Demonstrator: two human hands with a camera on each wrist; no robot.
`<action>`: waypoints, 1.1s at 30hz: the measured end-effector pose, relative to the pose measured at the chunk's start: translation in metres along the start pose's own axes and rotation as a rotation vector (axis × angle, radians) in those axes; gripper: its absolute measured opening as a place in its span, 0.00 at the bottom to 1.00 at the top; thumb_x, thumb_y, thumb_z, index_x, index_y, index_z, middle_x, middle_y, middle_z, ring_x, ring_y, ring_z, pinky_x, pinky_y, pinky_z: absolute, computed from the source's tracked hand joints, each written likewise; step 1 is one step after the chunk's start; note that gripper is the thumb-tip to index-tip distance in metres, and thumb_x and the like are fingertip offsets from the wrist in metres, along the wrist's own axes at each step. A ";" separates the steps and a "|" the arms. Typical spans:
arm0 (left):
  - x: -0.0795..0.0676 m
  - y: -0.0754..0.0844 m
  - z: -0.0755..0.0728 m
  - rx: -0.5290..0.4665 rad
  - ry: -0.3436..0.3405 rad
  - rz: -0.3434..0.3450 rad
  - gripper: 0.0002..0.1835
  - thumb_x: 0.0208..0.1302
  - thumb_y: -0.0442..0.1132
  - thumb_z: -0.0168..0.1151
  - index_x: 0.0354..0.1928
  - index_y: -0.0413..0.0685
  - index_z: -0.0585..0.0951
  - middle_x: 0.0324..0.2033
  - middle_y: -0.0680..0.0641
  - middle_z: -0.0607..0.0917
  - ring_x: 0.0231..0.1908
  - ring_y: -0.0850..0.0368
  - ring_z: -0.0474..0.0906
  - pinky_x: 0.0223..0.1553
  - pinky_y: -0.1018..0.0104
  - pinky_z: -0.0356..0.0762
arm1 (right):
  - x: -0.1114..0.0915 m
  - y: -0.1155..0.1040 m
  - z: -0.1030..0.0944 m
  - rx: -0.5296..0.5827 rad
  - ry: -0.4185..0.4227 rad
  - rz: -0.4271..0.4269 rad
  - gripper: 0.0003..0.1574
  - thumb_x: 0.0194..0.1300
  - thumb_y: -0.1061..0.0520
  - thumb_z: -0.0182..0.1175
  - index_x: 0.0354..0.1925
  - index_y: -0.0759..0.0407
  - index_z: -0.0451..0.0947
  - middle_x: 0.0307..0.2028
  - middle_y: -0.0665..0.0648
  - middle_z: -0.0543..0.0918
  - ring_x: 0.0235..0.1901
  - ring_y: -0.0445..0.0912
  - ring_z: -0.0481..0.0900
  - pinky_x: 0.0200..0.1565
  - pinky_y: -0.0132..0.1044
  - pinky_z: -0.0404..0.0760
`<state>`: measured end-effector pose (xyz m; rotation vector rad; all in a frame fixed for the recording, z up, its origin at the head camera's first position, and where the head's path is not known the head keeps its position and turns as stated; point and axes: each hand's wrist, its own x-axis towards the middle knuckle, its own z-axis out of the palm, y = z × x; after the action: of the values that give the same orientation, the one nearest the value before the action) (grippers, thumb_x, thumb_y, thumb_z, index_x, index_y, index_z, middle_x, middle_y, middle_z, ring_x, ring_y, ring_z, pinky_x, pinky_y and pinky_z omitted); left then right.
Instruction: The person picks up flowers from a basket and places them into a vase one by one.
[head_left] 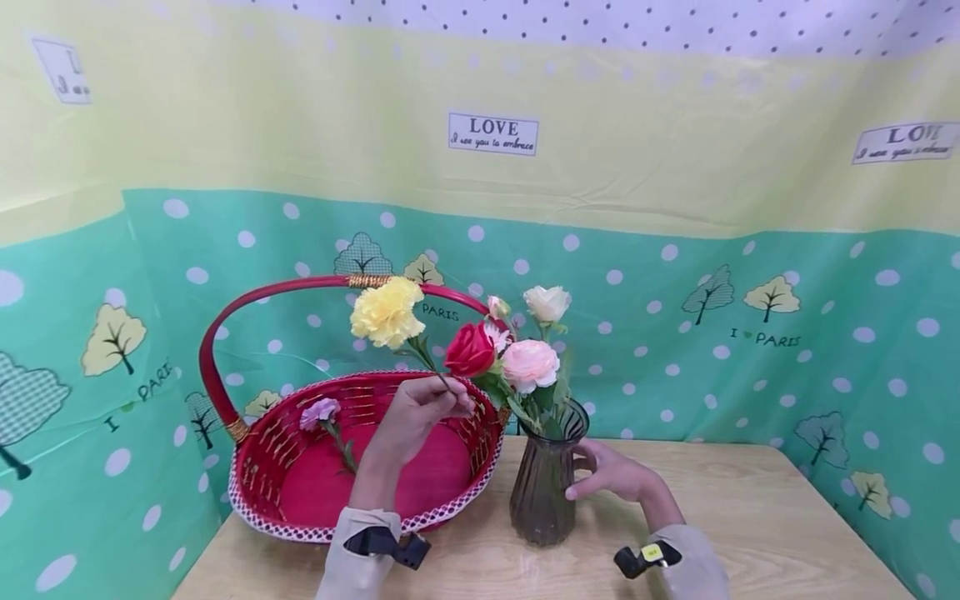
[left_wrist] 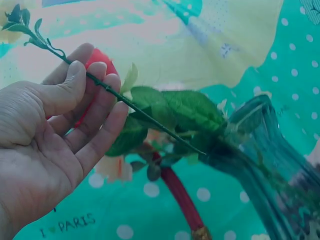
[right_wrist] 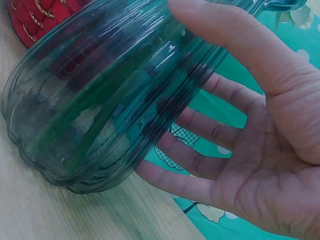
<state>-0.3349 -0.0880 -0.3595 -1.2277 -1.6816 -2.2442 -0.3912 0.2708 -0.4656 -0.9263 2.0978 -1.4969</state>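
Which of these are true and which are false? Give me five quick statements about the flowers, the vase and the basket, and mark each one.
1. The left grip pinches the yellow flower by its stem. True.
2. The purple flower stands in the vase. False: it lies in the red basket.
3. The right grip touches the vase. True.
4. The vase lies on its side. False: it stands upright on the table.
5. A white flower rises above the vase's rim. True.

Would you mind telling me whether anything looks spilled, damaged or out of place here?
Nothing stands out: the vase stands upright on the table, the purple flower lies in the red basket, the left hand holds the yellow flower, and no spill or damage shows.
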 end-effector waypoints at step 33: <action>0.024 -0.017 0.070 0.109 0.461 0.004 0.14 0.71 0.28 0.60 0.54 0.27 0.82 0.40 0.55 0.89 0.40 0.62 0.88 0.49 0.62 0.88 | 0.001 0.003 0.000 0.022 -0.005 -0.022 0.50 0.58 0.62 0.74 0.72 0.67 0.60 0.65 0.57 0.73 0.62 0.51 0.74 0.64 0.50 0.75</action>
<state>-0.3217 -0.0139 -0.3525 -0.6224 -1.5849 -2.1783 -0.3925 0.2710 -0.4680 -0.9473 2.0699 -1.5233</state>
